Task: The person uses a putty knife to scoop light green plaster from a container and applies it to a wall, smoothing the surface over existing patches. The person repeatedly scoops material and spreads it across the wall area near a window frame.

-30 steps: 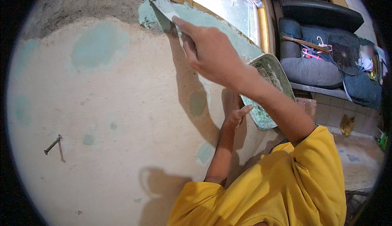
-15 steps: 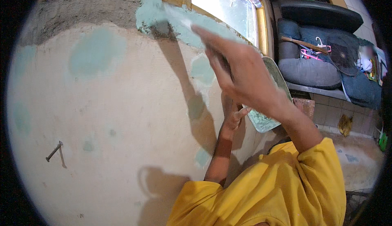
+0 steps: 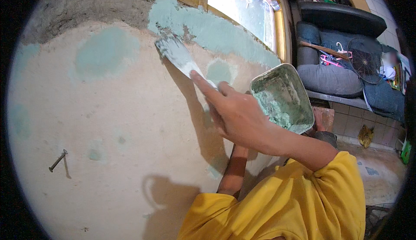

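Observation:
My right hand point(image 3: 236, 118) is wrapped round a putty knife point(image 3: 177, 54), its blade smeared with pale putty and held at the wall point(image 3: 108, 123) just below the mint-green band point(image 3: 225, 38). My left forearm point(image 3: 234, 170) runs up behind my right hand toward a square, grimy container point(image 3: 299, 92) with mint putty inside; that hand is mostly hidden but supports the container. Mint patches point(image 3: 104, 51) dot the pale wall, and rough grey plaster point(image 3: 86, 10) shows along the top.
A bright window point(image 3: 236, 10) with a yellowish frame borders the band. At right stands a dark couch point(image 3: 329, 77) with a fan guard point(image 3: 364, 60), hangers and other clutter, above a tiled wall or floor point(image 3: 351, 118). A large nail point(image 3: 57, 161) sticks out of the wall at lower left.
My right hand and the knife have moved down from the top of the mint band to the bare wall below it, uncovering more of the band. The container now shows more fully.

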Demonstrator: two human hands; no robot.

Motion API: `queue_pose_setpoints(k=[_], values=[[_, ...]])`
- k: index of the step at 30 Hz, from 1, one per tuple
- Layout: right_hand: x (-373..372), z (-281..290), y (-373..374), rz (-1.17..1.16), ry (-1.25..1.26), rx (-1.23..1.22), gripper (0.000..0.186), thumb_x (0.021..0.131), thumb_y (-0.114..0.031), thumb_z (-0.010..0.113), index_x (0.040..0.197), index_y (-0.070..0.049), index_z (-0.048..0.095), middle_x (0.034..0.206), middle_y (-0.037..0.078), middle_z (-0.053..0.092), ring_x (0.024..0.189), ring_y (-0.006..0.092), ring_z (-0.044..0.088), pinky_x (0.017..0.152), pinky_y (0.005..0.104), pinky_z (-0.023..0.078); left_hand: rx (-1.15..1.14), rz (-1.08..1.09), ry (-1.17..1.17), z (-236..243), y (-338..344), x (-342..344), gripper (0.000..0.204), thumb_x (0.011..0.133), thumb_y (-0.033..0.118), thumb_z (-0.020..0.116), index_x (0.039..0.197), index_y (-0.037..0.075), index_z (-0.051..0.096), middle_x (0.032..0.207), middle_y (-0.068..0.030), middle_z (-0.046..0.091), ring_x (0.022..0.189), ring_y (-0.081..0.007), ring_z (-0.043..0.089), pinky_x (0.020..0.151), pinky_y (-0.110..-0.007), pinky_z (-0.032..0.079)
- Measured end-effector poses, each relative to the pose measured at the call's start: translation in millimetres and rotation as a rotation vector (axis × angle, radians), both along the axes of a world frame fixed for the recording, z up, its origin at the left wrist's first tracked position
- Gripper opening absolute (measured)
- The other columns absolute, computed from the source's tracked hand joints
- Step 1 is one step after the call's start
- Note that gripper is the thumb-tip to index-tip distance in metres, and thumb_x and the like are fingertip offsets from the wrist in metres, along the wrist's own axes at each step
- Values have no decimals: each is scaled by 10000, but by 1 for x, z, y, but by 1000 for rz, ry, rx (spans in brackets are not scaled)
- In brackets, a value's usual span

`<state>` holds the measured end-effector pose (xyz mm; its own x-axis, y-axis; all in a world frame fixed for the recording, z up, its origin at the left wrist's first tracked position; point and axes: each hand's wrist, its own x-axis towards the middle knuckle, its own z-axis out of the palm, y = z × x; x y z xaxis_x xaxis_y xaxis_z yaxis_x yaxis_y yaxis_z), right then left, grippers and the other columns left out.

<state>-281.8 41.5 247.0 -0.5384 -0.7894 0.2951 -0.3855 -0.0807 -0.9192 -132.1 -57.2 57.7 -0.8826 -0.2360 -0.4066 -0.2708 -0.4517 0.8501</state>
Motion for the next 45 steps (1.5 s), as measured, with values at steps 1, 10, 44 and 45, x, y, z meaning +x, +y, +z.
queue_pose_setpoints(k=[1,10,44,45], values=[[-5,-2,7,-17,13,-40,694,782,-19,552,1413,-142,288,748,150,514,613,302,550,539,395,451,-18,21,1,6,2,-4,934,644,344,733,1385,35,256,1351,-89,372,1261,-253,349,1063,-392,261],[-61,-9,39,18,-249,-236,359,915,-105,467,1267,-72,528,1056,136,639,895,154,597,808,312,459,-103,174,37,-15,5,-12,911,675,336,723,1384,20,248,1319,-87,411,1234,-252,387,1051,-391,297],[-114,-43,174,565,749,950,396,777,-79,569,1164,-159,583,826,102,573,690,236,607,548,351,449,-771,79,-229,69,33,-70,680,676,433,677,1147,-34,525,1047,-169,590,970,-268,570,860,-357,431],[-116,-49,174,537,775,874,398,773,-77,570,1163,-155,584,818,103,573,690,238,607,545,353,452,-842,77,-295,73,37,-70,684,676,439,675,1148,-33,526,1042,-169,596,972,-273,572,865,-357,429]])
